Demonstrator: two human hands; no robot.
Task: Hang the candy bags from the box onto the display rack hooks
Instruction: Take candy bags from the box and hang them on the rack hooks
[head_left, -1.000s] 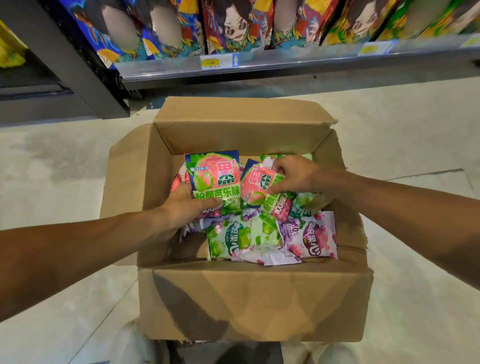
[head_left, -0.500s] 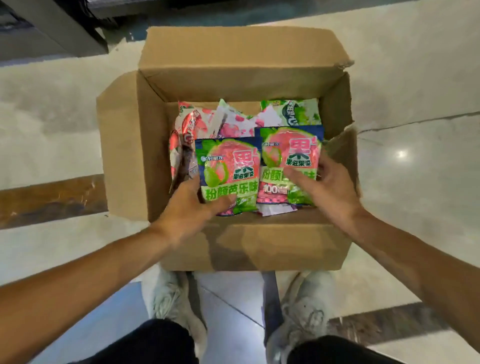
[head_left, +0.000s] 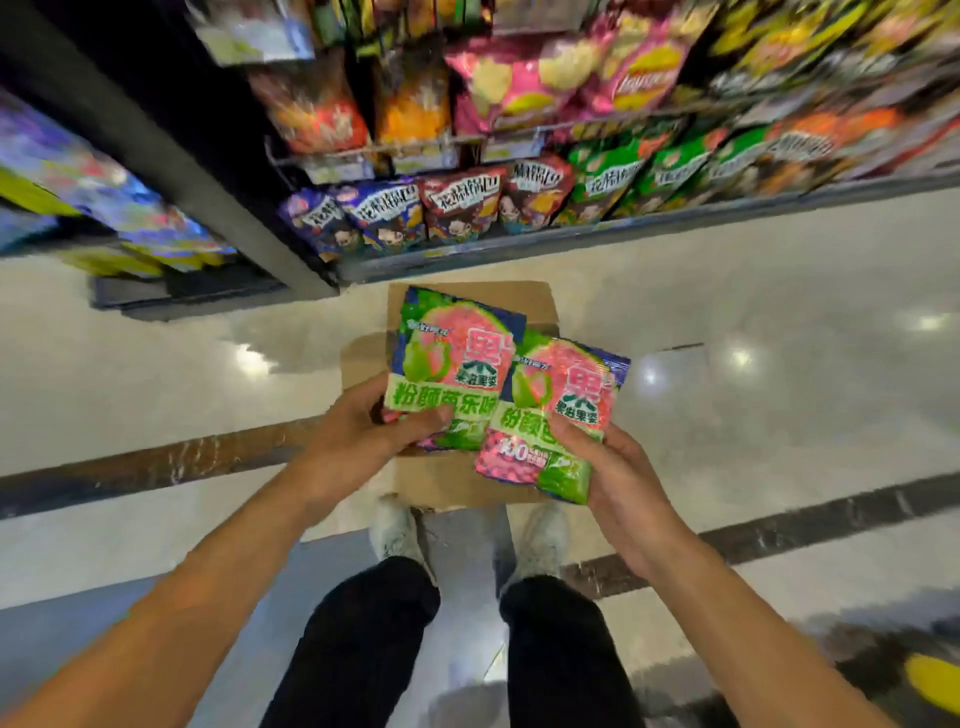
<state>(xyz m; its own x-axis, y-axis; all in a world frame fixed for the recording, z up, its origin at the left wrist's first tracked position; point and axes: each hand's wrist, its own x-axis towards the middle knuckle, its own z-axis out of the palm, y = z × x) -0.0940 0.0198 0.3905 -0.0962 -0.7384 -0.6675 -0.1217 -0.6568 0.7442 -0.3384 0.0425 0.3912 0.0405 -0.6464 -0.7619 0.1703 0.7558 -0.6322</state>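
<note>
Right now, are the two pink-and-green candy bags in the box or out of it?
Out. The left hand grips one candy bag and the right hand the other, both above the cardboard box.

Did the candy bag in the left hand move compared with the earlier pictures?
Yes. The left hand has lifted its candy bag up out of the cardboard box, which sits on the floor below it.
</note>
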